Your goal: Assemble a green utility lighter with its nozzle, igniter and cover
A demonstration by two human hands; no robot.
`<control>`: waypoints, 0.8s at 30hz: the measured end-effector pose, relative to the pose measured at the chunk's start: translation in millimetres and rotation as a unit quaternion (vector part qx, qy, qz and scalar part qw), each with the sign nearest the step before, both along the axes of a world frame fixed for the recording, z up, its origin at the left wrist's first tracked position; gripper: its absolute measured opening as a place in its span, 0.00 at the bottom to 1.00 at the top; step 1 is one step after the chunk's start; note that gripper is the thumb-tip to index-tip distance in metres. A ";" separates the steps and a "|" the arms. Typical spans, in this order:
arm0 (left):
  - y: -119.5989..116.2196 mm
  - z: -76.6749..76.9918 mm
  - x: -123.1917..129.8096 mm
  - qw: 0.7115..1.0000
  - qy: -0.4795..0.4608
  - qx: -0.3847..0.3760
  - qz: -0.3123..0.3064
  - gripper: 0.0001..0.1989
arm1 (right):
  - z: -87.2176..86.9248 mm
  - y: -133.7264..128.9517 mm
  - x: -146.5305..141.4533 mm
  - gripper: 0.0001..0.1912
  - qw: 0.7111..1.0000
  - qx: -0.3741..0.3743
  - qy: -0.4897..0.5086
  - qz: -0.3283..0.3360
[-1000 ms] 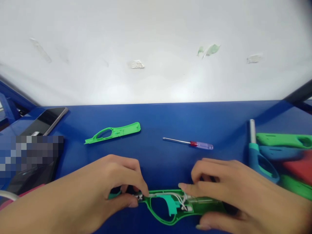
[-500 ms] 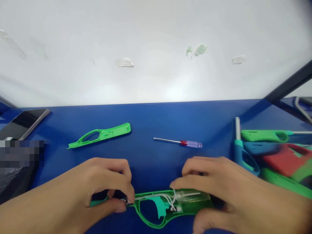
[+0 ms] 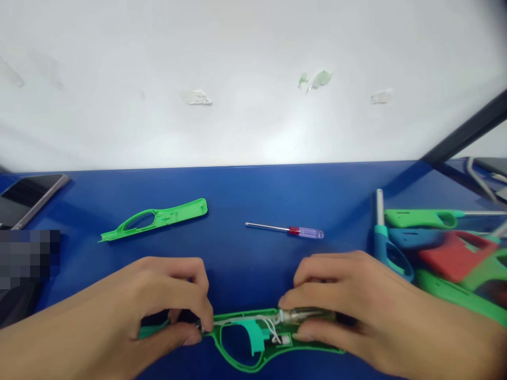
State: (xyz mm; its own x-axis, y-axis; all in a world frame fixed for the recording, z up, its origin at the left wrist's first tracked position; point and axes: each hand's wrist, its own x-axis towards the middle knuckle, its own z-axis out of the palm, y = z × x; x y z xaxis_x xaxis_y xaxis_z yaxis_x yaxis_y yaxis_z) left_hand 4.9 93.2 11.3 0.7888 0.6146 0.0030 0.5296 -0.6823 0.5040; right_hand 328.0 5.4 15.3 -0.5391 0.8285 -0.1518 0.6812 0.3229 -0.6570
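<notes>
An opened gas lighter lies at the bottom centre, its green half shell holding a teal trigger, white wires and a clear fuel tank. My left hand is closed, thumb and fingers pinching the lighter's narrow nozzle end. Beside it, a bit of teal shows under the palm. My right hand has its thumb and fingertips closed around the fuel tank, hiding most of it. Beyond the hands lie the other green half shell, inner side up, and a screwdriver with a purple handle.
Several assembled lighters in green, blue and red are heaped at the right. A phone and a dark, partly blurred object lie at the left. A white wall rises behind the blue table.
My right thumb has moved inward and closed onto the fuel tank, covering more of it. My left hand keeps its pinch. The whole view has shifted slightly.
</notes>
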 end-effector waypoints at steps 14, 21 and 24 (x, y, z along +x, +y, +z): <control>6.5 15.9 17.5 0.968 0.110 -0.227 -0.004 0.11 | -10.0 -4.0 3.8 0.14 0.990 0.136 -0.014 0.046; 3.8 17.1 15.5 0.963 0.133 -0.234 -0.009 0.11 | -8.6 -3.3 3.4 0.13 0.991 0.120 -0.017 0.051; 5.4 19.0 14.8 0.963 0.134 -0.232 0.004 0.09 | -7.6 -4.0 3.2 0.13 0.993 0.106 -0.019 0.048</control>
